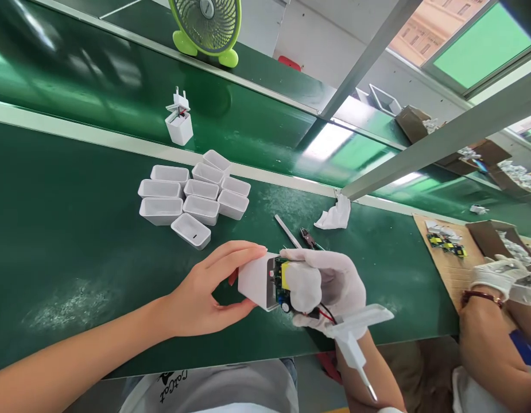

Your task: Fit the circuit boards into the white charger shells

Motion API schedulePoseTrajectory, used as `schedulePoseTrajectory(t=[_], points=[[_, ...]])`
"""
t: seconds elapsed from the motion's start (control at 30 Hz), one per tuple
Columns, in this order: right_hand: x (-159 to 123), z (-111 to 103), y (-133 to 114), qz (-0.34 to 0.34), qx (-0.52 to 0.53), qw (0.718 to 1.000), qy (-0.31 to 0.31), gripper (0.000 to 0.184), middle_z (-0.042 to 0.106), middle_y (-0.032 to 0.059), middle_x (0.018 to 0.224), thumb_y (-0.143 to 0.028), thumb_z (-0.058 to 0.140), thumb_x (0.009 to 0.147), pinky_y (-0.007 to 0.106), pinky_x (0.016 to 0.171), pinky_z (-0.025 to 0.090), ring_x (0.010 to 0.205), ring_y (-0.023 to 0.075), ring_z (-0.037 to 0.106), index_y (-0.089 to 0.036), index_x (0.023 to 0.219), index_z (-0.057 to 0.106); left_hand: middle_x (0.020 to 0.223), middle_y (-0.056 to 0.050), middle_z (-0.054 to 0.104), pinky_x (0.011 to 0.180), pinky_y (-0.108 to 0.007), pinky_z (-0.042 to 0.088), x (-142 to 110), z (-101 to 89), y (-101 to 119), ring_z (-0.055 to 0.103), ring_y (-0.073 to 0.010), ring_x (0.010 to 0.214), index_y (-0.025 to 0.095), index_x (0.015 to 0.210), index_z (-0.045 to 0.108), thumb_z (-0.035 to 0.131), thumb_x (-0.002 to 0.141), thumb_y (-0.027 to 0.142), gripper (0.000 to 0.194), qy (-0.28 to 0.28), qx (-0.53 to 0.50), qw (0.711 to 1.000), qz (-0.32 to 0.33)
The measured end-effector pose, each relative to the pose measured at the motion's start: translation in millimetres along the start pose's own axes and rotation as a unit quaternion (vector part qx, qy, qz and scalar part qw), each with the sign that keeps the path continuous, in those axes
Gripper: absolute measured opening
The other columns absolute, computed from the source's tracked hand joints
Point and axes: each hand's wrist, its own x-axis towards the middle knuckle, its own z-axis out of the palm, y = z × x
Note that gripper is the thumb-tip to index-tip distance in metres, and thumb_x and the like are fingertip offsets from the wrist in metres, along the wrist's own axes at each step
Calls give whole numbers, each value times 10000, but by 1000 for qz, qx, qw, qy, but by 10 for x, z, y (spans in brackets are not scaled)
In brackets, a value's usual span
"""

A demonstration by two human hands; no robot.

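Just below centre, the left hand (pixel 200 292) clamped the case (pixel 254 281), which opened rightward onto the board (pixel 279 281) gripped in the right hand (pixel 351 281).

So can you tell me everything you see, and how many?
open cases: ten, white, left of centre
held case: one, white, centre
held circuit board: one, green and yellow, at held case's mouth
plug piece: one, white, lower right of centre
plug-topped case: one, white, beyond open cases
fan: one, green, top
pliers: one, dark, beyond held circuit board
stick: one, white, beside pliers
crumpled sheet: one, white, table's far edge
cardboard sheet: one, brown, right
other circuit boards: about three, yellow and green, on cardboard sheet
boxes: several, brown, right
table: one, green, underneath
co-worker's gloved hands: two, white, right edge
left fingers: one set, bare, on held case
right fingers: one set, white-gloved, around held circuit board
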Motion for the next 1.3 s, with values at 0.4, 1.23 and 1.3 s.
schedulePoseTrajectory(t=[0.4, 1.23, 1.3], points=[[30, -79, 30, -6, -6, 998, -56, 777, 672, 99, 1327, -200, 961, 660, 481, 996, 611, 1167, 307, 686, -279, 1322, 562, 1353, -117, 579, 730, -218, 588, 0, -4, 19, 599, -233, 1186, 287, 1459, 433, 678, 859, 112, 671, -1, 4, 1000, 18], [7, -87, -27, -11, -17, 998, -62, 801, 662, 61, 1348, -99, 930, 677, 367, 1004, 604, 1199, 254, 671, -301, 1367, 579, 1323, -153, 594, 1023, -268, 520, 42, -23, -11, 579, -215, 1217, 122, 1434, 479, 708, 826, 65, 652, 19, 21, 993, 113], [4, -78, -26, -16, -18, 998, -58, 802, 658, 53, 1355, -91, 924, 682, 365, 1012, 601, 1207, 248, 666, -305, 1372, 575, 1318, -155, 595, 1031, -264, 514, 48, -25, -4, 577, -213, 1218, 115, 1427, 483, 710, 826, 66, 644, 22, 22, 993, 115]])
